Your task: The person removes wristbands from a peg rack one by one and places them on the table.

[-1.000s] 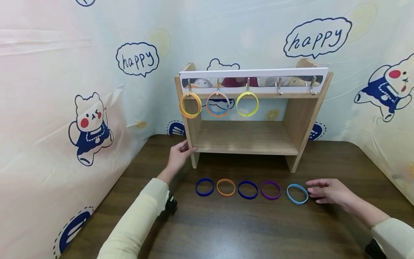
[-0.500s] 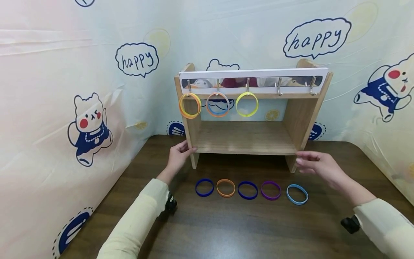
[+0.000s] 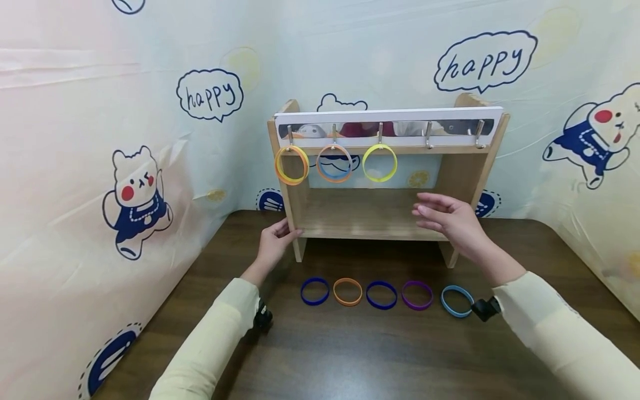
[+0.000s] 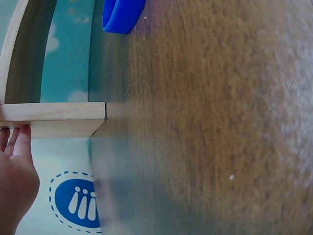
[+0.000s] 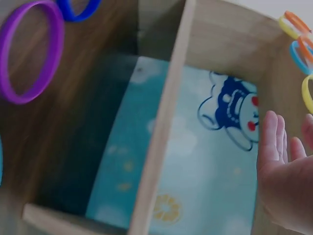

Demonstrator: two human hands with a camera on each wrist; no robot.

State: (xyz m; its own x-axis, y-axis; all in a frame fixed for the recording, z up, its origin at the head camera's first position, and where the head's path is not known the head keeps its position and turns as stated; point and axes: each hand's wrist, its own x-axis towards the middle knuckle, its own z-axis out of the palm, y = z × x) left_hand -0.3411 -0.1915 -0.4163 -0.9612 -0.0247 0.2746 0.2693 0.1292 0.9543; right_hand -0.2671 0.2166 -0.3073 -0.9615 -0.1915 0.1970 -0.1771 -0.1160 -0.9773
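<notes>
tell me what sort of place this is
Probably a staged indoor workspace: a cartoon-printed sheet hangs behind and beside a dark wooden table, which bears a wooden hook rack and a row of coloured rings.

Head view looks forward and down, wooden rack [image 3: 360, 214] just past twelve o'clock; nearer, sideways-tilted wrist views share it.

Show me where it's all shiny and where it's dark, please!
Head view: a pale shine on the table low in the middle, and dark shadow under the wooden shelf; left wrist view: whitish glare along the table's right side of the picture; right wrist view: dark shade on the table beneath the shelf.
</notes>
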